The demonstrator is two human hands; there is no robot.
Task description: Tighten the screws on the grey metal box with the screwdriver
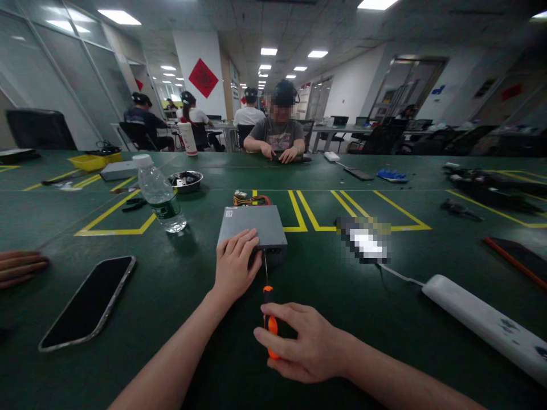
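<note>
A grey metal computer power supply [256, 219] lies on the green table in front of me. Its bundle of coloured wires [252, 199] spreads out behind the far side. My left hand [237, 259] rests on the near left part of the casing, fingers closed over its top and front edge, steadying it. In my right hand [305, 341] is an orange and black screwdriver [270, 322], gripped by the handle between thumb and fingers. The screwdriver's shaft points away from me, and its tip meets the near face of the power supply; the exact contact spot is too small to make out.
A water bottle [161, 196] and a metal bowl [186, 181] stand to the left, beyond a phone [88, 302]. Another person's hand [21, 267] lies at the left edge. A white power strip [482, 324] runs along the right. Across the table sits a person [280, 134].
</note>
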